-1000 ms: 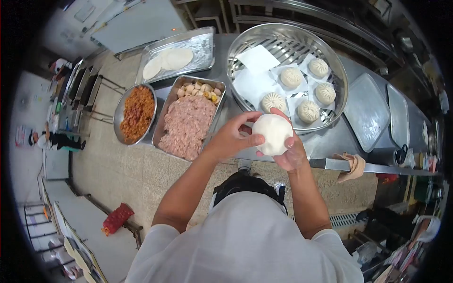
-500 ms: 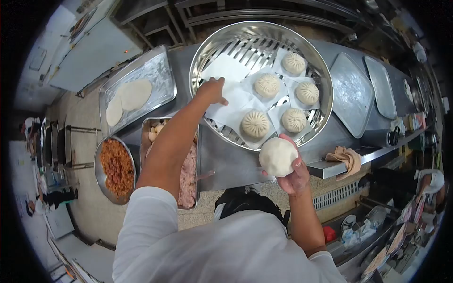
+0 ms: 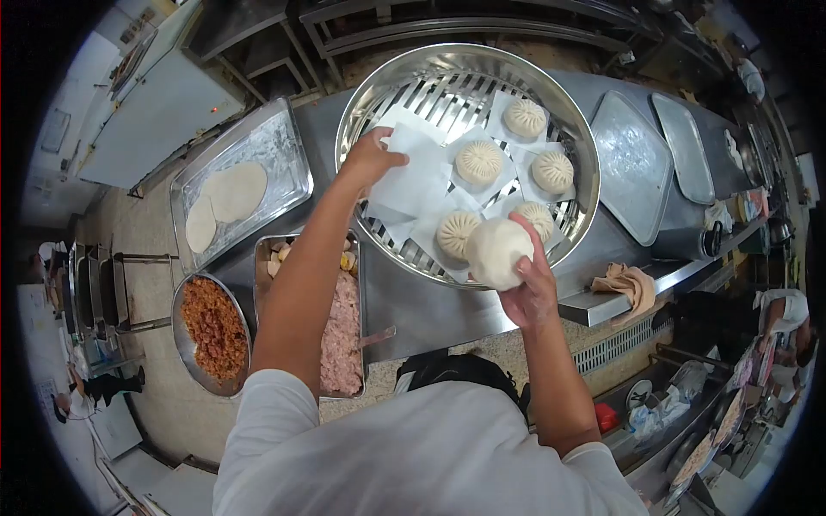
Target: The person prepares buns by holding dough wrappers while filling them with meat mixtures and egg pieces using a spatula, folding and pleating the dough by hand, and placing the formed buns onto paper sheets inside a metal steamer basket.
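My left hand [image 3: 374, 162] is at the left side of a round steel steamer tray [image 3: 346, 120], thumb and fingers closed on the edge of a white paper square [image 3: 417, 176]. More paper squares lie under it on the slatted base. In my right hand [image 3: 532, 291] rests a filled dough bun [image 3: 497, 254], its smooth side facing me, held over the tray's near rim. Several pleated buns sit on papers in the tray, such as one in the middle [image 3: 478, 162] and one at the back [image 3: 525, 118]. The bun in my hand partly covers two of them.
At left are a floured tray with flat dough rounds [image 3: 237, 191], a bowl of reddish filling [image 3: 211, 327] and a pan of pink minced meat [image 3: 342, 344]. Two metal trays [image 3: 632, 163] and a folded cloth [image 3: 626, 286] lie at right. Other people stand at both edges.
My left hand has shifted up and left, now gripping a paper square that sits higher over the others. My right hand has moved the bun up and slightly left, over the tray's rim.
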A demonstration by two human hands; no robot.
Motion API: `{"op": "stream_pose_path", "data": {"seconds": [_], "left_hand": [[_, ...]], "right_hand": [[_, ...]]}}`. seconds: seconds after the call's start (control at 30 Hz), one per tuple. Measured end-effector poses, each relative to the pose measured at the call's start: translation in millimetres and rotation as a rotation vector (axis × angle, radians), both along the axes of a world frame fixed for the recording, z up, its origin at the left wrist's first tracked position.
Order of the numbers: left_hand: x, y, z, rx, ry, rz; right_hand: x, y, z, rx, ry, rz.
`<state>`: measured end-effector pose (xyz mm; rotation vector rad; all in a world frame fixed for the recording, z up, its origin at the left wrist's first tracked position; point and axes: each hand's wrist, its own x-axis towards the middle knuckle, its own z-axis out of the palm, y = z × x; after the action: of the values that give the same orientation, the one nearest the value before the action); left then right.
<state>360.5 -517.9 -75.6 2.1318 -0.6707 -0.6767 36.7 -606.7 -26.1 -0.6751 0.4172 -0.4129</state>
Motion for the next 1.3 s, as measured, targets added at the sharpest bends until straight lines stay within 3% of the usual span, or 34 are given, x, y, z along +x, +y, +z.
{"op": "stream_pose_path", "data": {"seconds": [0.07,0.2,0.27,0.33,0.37,0.43,0.53,0.73,0.87,1.0,1.13,1.2,1.23,1.3], "left_hand": [[-5.5,4.6,10.8,-0.381,0.642,0.045],[-40.3,20.1,44.0,-0.625,0.855,0.159],[-49.5,25.8,54.3,-0.737,1.04,0.122],[-62.7,28.0,64.5,-0.788,1.066,0.118],[-69.9,28.6,67.9,-0.831,1.094,0.112],[-81.2,28.9,73.0,-0.838,1.084,0.115],[-92.6,20.6,68.6,-0.835,1.067,0.176],[-108.1,1.6,54.0,-0.92,1.192,0.258],[-103.6,-36.4,45.3,-0.904,1.191,0.29],[-81.9,-100.4,31.7,-1.067,1.261,0.243],[-53.4,-158.2,16.0,-1.099,1.17,0.304],[-51.3,-172.3,12.1,-0.903,0.775,0.675],[-43.9,-172.7,-13.0,-0.898,0.683,0.701],[-51.8,-164.8,-11.7,-0.871,0.661,0.728]], "right_hand": [[14.8,-4.6,5.0,-0.114,0.022,-0.035],[40.4,-14.2,28.4,-0.469,0.033,-0.071],[51.8,-19.4,40.6,-0.517,0.014,-0.067],[61.4,-27.6,46.1,-1.01,0.06,-0.069],[66.7,-29.6,51.6,-1.012,0.055,-0.06],[77.8,-28.8,62.3,-1.572,0.043,-0.151],[89.4,-25.9,56.3,-1.671,0.183,-0.093],[96.5,-55.9,41.6,-1.681,0.163,-0.002],[113.0,-97.3,30.2,-1.75,0.157,0.149],[152.0,-152.6,13.8,-1.904,0.13,0.089],[218.1,-206.1,-7.5,-1.949,0.239,0.116],[252.7,-222.4,-30.4,-1.996,0.295,0.152],[270.0,-228.6,-49.5,-2.042,0.388,0.231],[292.6,-232.5,-80.9,-2.091,0.551,0.415]]}}
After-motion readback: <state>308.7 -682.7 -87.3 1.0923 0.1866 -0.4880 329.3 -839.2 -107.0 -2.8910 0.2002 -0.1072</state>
